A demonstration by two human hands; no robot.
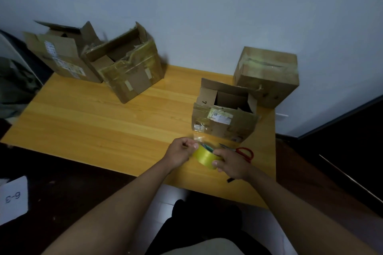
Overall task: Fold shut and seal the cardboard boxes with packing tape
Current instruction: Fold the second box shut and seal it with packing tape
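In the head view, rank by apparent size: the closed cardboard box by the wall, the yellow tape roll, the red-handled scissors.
1. Closed cardboard box by the wall, though farthest.
2. Yellow tape roll.
3. Red-handled scissors, partly hidden, so unsure.

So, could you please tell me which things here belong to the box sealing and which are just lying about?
For the job: tape roll, held by left hand and right hand; open boxes; closed box; scissors.
Lying about: "6-3" card.

Yellow tape roll (205,156) near open box (224,119); two open boxes (124,64) far-left, closed box (268,75) far-right.
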